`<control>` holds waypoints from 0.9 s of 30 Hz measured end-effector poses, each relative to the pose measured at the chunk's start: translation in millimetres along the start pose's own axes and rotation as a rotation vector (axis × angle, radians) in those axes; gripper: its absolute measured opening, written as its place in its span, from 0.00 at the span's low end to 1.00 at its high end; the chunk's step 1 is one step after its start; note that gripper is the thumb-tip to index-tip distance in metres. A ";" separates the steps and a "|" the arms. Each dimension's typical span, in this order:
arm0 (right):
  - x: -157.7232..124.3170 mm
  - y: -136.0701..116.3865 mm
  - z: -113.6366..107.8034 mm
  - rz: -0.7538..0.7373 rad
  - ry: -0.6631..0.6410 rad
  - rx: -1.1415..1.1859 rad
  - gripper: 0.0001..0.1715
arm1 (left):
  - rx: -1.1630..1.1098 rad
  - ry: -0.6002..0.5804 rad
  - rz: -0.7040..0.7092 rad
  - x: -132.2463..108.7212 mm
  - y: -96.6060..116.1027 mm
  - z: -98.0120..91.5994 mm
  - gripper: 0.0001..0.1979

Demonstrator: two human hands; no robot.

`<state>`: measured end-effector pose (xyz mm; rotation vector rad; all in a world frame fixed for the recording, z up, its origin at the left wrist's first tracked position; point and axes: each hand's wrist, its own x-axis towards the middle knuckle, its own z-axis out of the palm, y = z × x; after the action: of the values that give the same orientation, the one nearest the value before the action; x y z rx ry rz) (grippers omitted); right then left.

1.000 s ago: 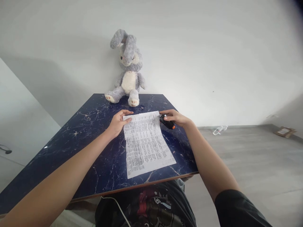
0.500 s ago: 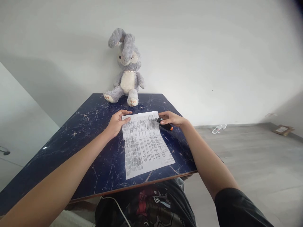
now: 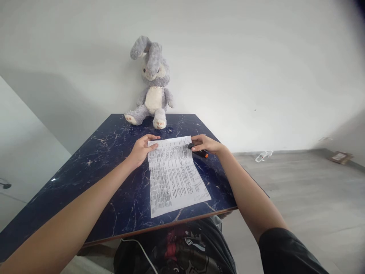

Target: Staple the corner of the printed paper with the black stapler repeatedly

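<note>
A printed sheet of paper [image 3: 176, 179] lies on the dark blue marbled table [image 3: 128, 205], its far part folded or raised toward the hands. At its upper left corner my left hand [image 3: 143, 149] pinches the edge between thumb and fingers. My right hand [image 3: 205, 144] is at the upper right corner, thumb and fingers closed on a black tool with an orange end [image 3: 201, 153], whose tip touches the paper's edge. The lower part of that tool is partly hidden by the hand.
A grey plush rabbit [image 3: 155, 87] sits at the table's far edge against the wall. A white cable [image 3: 139, 245] hangs by the near edge. On the floor at right lie a clear plastic item [image 3: 263, 156] and a flattened cardboard piece [image 3: 340, 156].
Almost nothing differs. The view has shifted slightly, and both hands remain at the paper's upper corners.
</note>
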<state>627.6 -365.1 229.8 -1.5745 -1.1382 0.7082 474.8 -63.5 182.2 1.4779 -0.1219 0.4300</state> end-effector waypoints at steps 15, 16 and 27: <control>5.6 -0.6 11.7 0.035 0.111 0.084 0.26 | -0.006 0.003 -0.005 -0.7 1.7 2.6 0.16; 7.3 -0.2 13.4 0.042 0.138 0.091 0.25 | -0.006 0.007 -0.005 -0.6 1.7 2.8 0.16; 4.0 3.4 3.3 0.289 0.187 0.032 0.26 | 0.563 0.062 0.125 7.0 -13.5 -14.1 0.11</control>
<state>627.3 -360.3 226.0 -1.7572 -0.7675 0.7445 483.4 -48.7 170.5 2.0134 -0.0439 0.6455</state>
